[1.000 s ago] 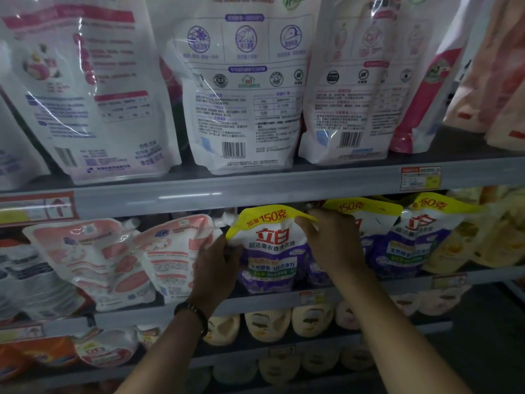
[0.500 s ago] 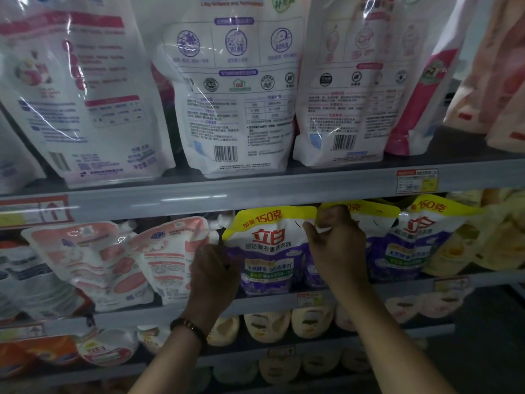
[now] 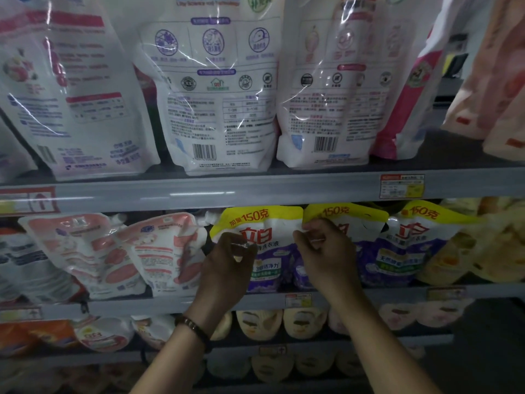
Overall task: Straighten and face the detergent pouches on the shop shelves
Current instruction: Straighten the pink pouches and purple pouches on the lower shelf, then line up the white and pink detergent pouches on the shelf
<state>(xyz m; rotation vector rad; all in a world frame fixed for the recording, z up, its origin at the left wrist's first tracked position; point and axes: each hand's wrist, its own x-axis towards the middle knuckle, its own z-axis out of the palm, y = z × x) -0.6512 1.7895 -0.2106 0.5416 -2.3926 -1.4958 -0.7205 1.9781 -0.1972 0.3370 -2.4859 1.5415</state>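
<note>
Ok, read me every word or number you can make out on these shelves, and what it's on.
"加量150克": yellow band, left purple pouch.
"立白": same pouch, in red.
"3倍洁净力": same pouch, lower.
"150克": middle purple pouch and right purple pouch.
Too blurred: back print of the large white pouches, price tags.

COUNT | hands: 2 (left hand (image 3: 227, 268), right hand (image 3: 326, 260)) | purple yellow-topped pouches (image 3: 264, 231) (image 3: 363, 223) (image 3: 409, 245), middle shelf (image 3: 142, 304): 3 | pink-and-white spout pouches (image 3: 79, 251) (image 3: 167, 245), middle shelf: 2 | large white pouches (image 3: 74, 103) (image 3: 218, 109) (image 3: 326, 109), backs outward, top shelf (image 3: 255, 191): 3 | pink-sided pouch (image 3: 403, 115), top shelf: 1 | bracelet (image 3: 193, 327): 1 | cream pouches (image 3: 258, 322), below: count indeterminate
</note>
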